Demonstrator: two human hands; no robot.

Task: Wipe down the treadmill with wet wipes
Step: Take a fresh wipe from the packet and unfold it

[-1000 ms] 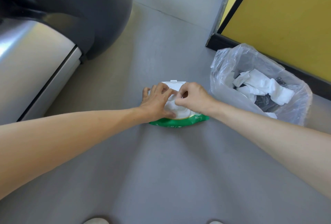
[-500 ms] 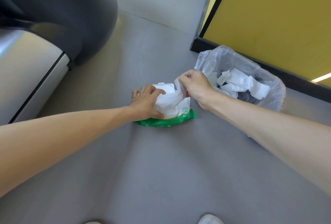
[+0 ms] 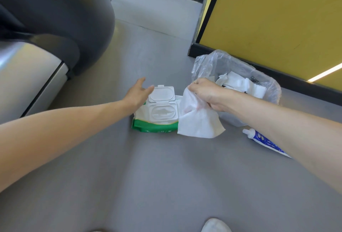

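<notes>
Since half a second ago the right hand (image 3: 209, 94) has pulled a sheet clear of the pack and the left hand (image 3: 138, 92) has lifted off it. The right hand's curled fingers now pinch a thin, limp white wet wipe (image 3: 199, 122) by its top, so it hangs crumpled at centre frame. The left hand, fingers straight and spread, hovers just beside the raised lid and holds nothing. Between the hands lies the soft green-and-white pack of wipes (image 3: 153, 127), its rigid white plastic flip lid (image 3: 162, 93) open over an oval slot. Behind the right hand, a crinkly clear plastic bin bag (image 3: 207, 63) holds crumpled used white wipes (image 3: 240, 83), which suggests some wiping is already done. A blue-and-white squeeze tube (image 3: 266, 142) lies on the smooth grey floor (image 3: 166, 176). The rounded dark grey and brushed silver treadmill (image 3: 55, 18) fills the upper left, well apart from the wipe: a fresh sheet is ready, and wiping with it is yet to come
</notes>
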